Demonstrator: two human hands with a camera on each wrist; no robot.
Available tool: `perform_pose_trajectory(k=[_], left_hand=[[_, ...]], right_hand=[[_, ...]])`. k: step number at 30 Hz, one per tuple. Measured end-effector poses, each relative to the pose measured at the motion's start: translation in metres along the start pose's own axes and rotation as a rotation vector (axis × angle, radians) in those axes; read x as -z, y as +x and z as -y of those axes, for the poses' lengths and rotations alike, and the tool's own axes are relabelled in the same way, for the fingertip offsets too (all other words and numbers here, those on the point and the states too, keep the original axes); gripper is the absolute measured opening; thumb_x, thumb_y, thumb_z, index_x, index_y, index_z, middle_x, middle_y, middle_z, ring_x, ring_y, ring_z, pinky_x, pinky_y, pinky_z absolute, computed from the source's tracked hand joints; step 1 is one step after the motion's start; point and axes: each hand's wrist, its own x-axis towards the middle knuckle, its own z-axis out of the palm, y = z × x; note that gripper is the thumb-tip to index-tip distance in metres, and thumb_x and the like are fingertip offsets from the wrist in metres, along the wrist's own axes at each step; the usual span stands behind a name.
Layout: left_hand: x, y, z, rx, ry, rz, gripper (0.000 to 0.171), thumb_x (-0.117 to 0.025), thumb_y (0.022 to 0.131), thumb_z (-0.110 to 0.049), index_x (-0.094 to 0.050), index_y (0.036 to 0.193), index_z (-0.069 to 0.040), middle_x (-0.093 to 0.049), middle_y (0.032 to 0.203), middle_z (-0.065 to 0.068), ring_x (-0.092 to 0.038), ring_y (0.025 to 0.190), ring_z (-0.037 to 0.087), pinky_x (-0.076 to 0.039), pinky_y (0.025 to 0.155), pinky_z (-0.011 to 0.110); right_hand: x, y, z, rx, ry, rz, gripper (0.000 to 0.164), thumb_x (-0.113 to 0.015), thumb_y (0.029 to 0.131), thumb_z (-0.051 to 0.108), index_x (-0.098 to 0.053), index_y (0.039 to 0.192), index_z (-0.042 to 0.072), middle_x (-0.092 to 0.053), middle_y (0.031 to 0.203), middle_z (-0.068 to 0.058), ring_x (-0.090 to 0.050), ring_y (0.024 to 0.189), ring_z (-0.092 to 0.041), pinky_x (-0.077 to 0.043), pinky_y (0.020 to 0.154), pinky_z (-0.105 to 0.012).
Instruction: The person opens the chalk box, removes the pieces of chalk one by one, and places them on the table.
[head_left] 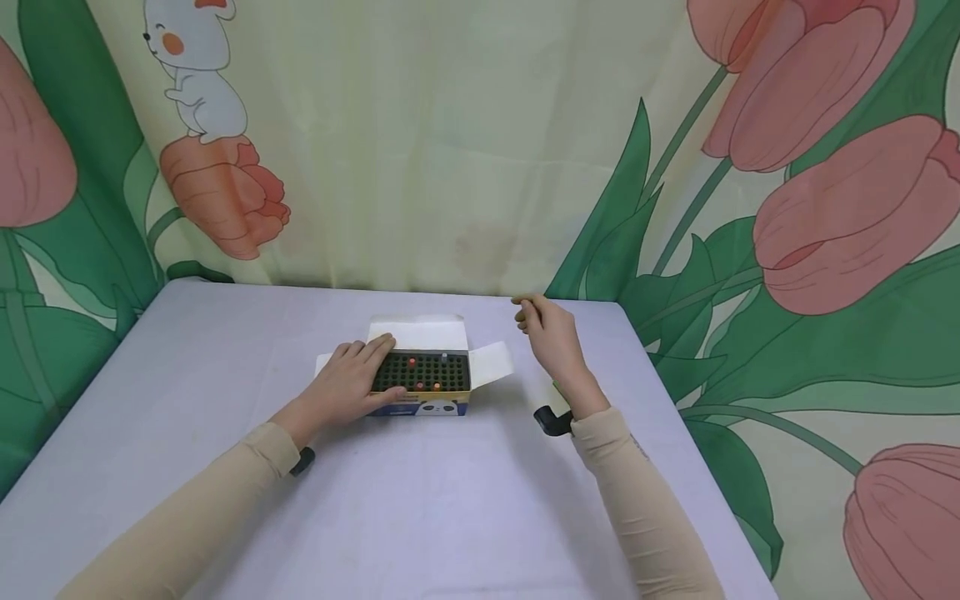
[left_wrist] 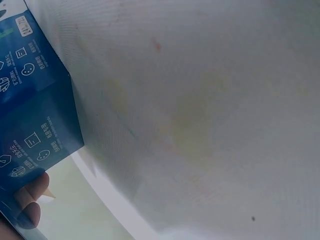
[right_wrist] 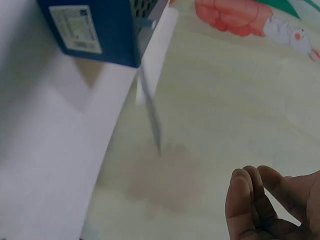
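Note:
A blue and yellow cardboard box (head_left: 441, 408) with a panda face sits on the table, its white flaps folded out. Inside is a black holder (head_left: 427, 371) with rows of round holes. A few coloured ends stand in it: red (head_left: 412, 362), orange (head_left: 437, 387) and a pale one (head_left: 444, 357). My left hand (head_left: 348, 379) grips the box's left end, thumb at the front, fingers over the far side; its fingertips (left_wrist: 37, 187) show by the box edge. To the right and above, my right hand (head_left: 551, 333) is raised, fingers loosely bent, with nothing visible between thumb and fingertips (right_wrist: 240, 185).
The table (head_left: 225, 367) has a white cover. Behind it hangs a curtain (head_left: 420, 167) printed with tulips and a rabbit. The box's right flap (head_left: 491, 363) sticks out toward my right hand. A black wrist camera (head_left: 552, 421) sits under my right wrist.

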Motion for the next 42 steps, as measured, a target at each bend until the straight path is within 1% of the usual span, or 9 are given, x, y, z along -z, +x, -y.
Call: perform_pose_trajectory(k=[3,10,14,17,19,22,24,33,42], left_hand=[[0.001,0.001,0.000,-0.001,0.000,0.003,0.099,-0.046,0.097,-0.075,-0.025,0.164,-0.006,-0.031,0.168,0.014,-0.041,0.143,0.045,-0.028,0.117,0.063],[0.002,0.001,0.000,0.001,0.015,-0.001,0.098,-0.048,0.097,-0.073,-0.027,0.163,-0.005,-0.032,0.168,0.015,-0.044,0.140,0.045,-0.031,0.115,0.063],[0.000,0.001,-0.001,-0.004,-0.008,-0.007,0.098,-0.050,0.097,-0.074,-0.028,0.163,-0.005,-0.033,0.167,0.014,-0.046,0.139,0.044,-0.032,0.114,0.063],[-0.001,0.000,-0.002,-0.009,-0.018,-0.005,0.098,-0.049,0.096,-0.074,-0.028,0.163,-0.005,-0.032,0.167,0.014,-0.045,0.139,0.045,-0.031,0.114,0.064],[-0.001,0.000,-0.002,-0.005,-0.018,-0.001,0.099,-0.048,0.097,-0.074,-0.026,0.164,-0.005,-0.031,0.168,0.014,-0.044,0.140,0.045,-0.030,0.115,0.065],[0.000,-0.001,-0.002,0.001,-0.017,0.003,0.099,-0.048,0.097,-0.075,-0.025,0.164,-0.006,-0.030,0.169,0.014,-0.043,0.141,0.044,-0.030,0.115,0.064],[0.000,-0.001,-0.001,0.005,-0.017,0.004,0.100,-0.048,0.097,-0.075,-0.024,0.164,-0.006,-0.030,0.169,0.013,-0.042,0.142,0.044,-0.030,0.115,0.064],[0.000,0.000,-0.002,0.007,-0.028,0.002,0.100,-0.049,0.096,-0.075,-0.026,0.164,-0.006,-0.032,0.168,0.014,-0.043,0.141,0.044,-0.030,0.114,0.065],[0.002,0.001,-0.002,0.015,-0.025,-0.002,0.098,-0.051,0.097,-0.073,-0.027,0.164,-0.006,-0.032,0.167,0.014,-0.043,0.140,0.044,-0.030,0.114,0.065]], right_hand=[[-0.009,0.001,0.020,0.022,0.023,0.072,0.031,-0.045,0.113,0.022,-0.068,0.128,0.008,-0.073,0.101,-0.014,-0.074,0.092,-0.026,-0.060,0.083,-0.037],[-0.053,-0.005,0.038,0.046,-0.066,0.505,0.037,-0.045,0.113,0.022,-0.054,0.148,0.018,-0.071,0.103,-0.013,-0.072,0.083,-0.023,-0.057,0.074,-0.032],[-0.073,-0.012,0.036,0.095,-0.173,0.635,0.036,-0.048,0.111,0.016,-0.057,0.146,0.017,-0.071,0.096,-0.012,-0.066,0.070,-0.015,-0.052,0.068,-0.029],[-0.082,-0.016,0.030,0.153,-0.232,0.676,0.033,-0.054,0.108,0.009,-0.065,0.137,0.017,-0.074,0.104,-0.007,-0.062,0.074,-0.011,-0.051,0.070,-0.026],[-0.086,-0.017,0.027,0.201,-0.245,0.698,0.030,-0.059,0.105,0.006,-0.071,0.130,0.016,-0.075,0.111,-0.005,-0.065,0.084,-0.011,-0.053,0.077,-0.026],[-0.089,-0.016,0.023,0.245,-0.224,0.720,0.027,-0.062,0.102,0.003,-0.076,0.121,0.016,-0.074,0.120,-0.001,-0.068,0.105,-0.013,-0.054,0.088,-0.028],[-0.090,-0.015,0.021,0.250,-0.204,0.742,0.025,-0.063,0.102,0.004,-0.078,0.117,0.017,-0.073,0.119,0.000,-0.067,0.109,-0.015,-0.054,0.090,-0.029],[-0.087,-0.007,0.016,0.197,-0.190,0.813,0.020,-0.064,0.102,0.008,-0.079,0.112,0.018,-0.071,0.120,-0.002,-0.067,0.106,-0.015,-0.055,0.089,-0.030],[-0.088,-0.006,0.017,0.263,-0.192,0.811,0.018,-0.063,0.102,0.007,-0.078,0.108,0.016,-0.075,0.110,0.000,-0.066,0.095,-0.011,-0.054,0.084,-0.028]])
